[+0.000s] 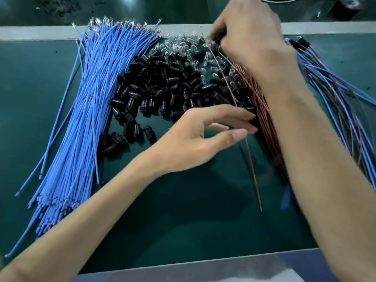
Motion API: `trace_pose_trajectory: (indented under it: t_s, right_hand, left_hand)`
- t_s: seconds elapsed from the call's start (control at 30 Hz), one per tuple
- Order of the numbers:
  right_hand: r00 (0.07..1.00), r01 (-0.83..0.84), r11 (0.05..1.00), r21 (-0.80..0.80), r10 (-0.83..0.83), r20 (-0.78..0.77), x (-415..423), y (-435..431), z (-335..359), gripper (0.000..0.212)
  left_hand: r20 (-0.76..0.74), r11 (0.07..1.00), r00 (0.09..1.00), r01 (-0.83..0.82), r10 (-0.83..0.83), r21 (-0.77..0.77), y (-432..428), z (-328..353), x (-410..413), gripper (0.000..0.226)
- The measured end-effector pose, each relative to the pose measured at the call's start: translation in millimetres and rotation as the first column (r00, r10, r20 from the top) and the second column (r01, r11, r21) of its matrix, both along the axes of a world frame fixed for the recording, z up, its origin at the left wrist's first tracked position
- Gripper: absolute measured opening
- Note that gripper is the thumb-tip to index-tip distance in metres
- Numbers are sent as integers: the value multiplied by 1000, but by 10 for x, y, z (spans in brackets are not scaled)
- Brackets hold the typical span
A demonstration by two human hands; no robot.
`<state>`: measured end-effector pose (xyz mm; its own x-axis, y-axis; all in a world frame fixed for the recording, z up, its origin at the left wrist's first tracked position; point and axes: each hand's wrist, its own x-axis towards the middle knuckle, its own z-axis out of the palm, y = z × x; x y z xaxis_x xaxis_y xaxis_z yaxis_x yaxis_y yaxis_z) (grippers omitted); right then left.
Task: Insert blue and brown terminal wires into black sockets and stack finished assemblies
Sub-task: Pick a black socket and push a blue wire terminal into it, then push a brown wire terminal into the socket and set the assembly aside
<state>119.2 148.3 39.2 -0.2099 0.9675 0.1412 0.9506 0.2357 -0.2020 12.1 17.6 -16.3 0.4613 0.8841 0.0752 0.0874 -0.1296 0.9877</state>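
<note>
My right hand (250,33) is at the far side of the table and pinches the upper end of a single brown wire (253,169); something dark shows under its fingertips. The wire slants down towards me. My left hand (189,143) pinches this wire about midway between thumb and fingertips. A heap of black sockets (162,84) lies in the middle. A thick bundle of blue wires (81,108) lies to the left. The bundle of brown wires (262,119) is partly hidden under my right forearm. Finished assemblies (329,82) with blue and brown wires lie at the right.
Small clear glass bulbs (179,45) are scattered behind the sockets. The green mat (183,210) has a grey strip along its far edge (40,32) and a grey near edge (203,267). A black cylinder (345,7) stands at the far right.
</note>
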Motion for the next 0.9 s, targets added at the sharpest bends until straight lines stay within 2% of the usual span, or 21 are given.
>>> trace_pose_trajectory:
  t_s: [0.07,0.17,0.23,0.3,0.43,0.5,0.57,0.67,0.7,0.77,0.83,0.9]
  right_hand:
    - [990,101,995,-10,-100,95,145,135,-47,32]
    - [957,261,965,-19,-257,135,356,235,-149,33]
    - [946,320,947,1,-320,59,441,234,-267,34]
    - [928,366,930,38,-362,-92,492,186,-400,38]
    - [805,549,831,86,-498,-323,610,154,-544,39]
    - [744,617,786,39,-566,-356,690,158,-560,40]
    - [729,637,771,8,-598,-333,742,141,-563,43]
    - [811,520,847,112,-449,-374,676,108,-506,39]
    - [853,434,889,144,-355,-381,622,91,-473,33]
    - [915,197,974,107,-144,-377,489,29,-423,21]
    - [947,-39,998,-50,21,-320,337,-63,-403,19]
    - [970,-143,974,-178,102,-219,242,-109,-444,23]
  left_hand:
    - [-23,999,1000,-11,12,46,-17,2,-7,22]
    - [-55,996,996,-71,74,56,11,-2,-44,19]
    - [-72,993,992,-103,107,62,26,-15,-61,17]
    - [-84,991,989,-114,120,75,30,-38,-68,17]
    - [-115,984,983,-129,143,119,29,-71,-78,16]
    - [-137,978,978,-136,158,158,36,-91,-72,17]
    - [-160,970,972,-138,172,201,39,-118,-62,17]
    - [-192,957,964,-130,183,260,39,-150,-53,19]
    - [-203,948,959,-133,197,289,38,-154,-49,19]
    - [-260,893,918,-173,299,416,44,-166,-49,19]
    - [-364,761,780,-211,509,613,70,-191,-70,19]
    - [-451,665,593,-200,667,720,106,-205,-110,23]
